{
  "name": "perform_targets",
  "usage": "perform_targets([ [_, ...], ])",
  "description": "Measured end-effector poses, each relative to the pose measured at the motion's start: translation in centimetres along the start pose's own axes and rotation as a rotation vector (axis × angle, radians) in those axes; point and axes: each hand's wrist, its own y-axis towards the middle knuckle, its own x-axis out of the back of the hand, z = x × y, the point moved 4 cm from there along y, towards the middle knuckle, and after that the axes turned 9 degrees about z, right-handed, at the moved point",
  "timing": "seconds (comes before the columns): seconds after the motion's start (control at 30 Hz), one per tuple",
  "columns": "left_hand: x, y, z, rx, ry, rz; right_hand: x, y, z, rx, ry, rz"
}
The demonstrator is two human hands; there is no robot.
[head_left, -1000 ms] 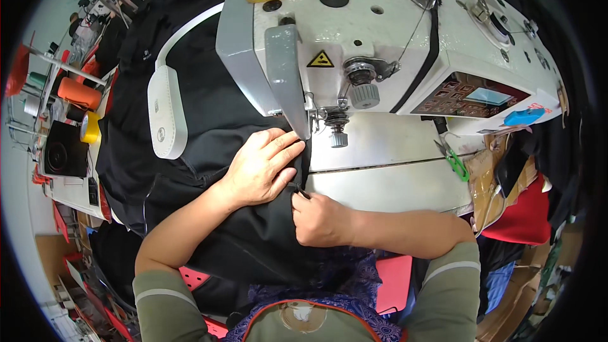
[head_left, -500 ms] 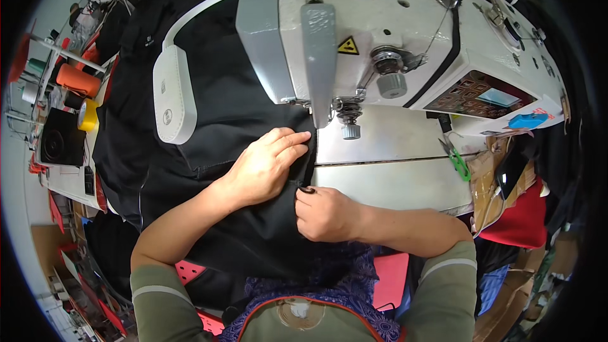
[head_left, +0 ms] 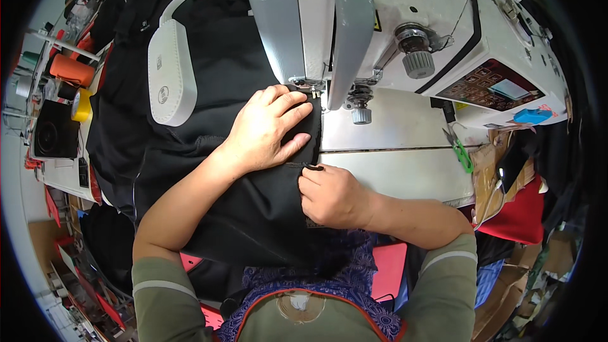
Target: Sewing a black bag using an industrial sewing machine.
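Note:
A black fabric piece lies over the sewing table and my lap. My left hand presses flat on it, fingers spread, just left of the needle area of the white sewing machine. My right hand pinches the fabric's right edge between thumb and fingers, nearer to me. The fabric's edge runs from my right hand up under the machine's head.
A white machine lamp lies on the dark cloth at left. Green snips rest on the white table top at right. Thread cones and a shelf stand far left; a red cloth and cardboard boxes sit at right.
The view has moved closer to the machine head. My left hand has slid forward toward the needle with the fabric; my right hand keeps its pinch on the edge.

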Motion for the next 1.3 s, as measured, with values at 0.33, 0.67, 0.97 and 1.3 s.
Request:
perform_targets([
  [0.33, -0.5, 0.4, 0.3, 0.039, -0.108, 0.002, 0.2, -0.3, 0.0, -0.012, -0.028, 0.014],
  [0.67, 0.2, 0.0, -0.1, 0.006, -0.088, 0.095, 0.1, -0.4, 0.0, 0.019, -0.045, 0.035],
  [0.97, 1.4, -3.5, -3.4, -0.131, -0.27, 0.197, -0.2, -1.6, 1.3, 0.192, -0.162, 0.031],
  [1.3, -0.1, -3.5, -2.8, -0.276, -0.262, 0.031, 0.1, -1.8, 1.1, 0.166, -0.077, -0.018],
])
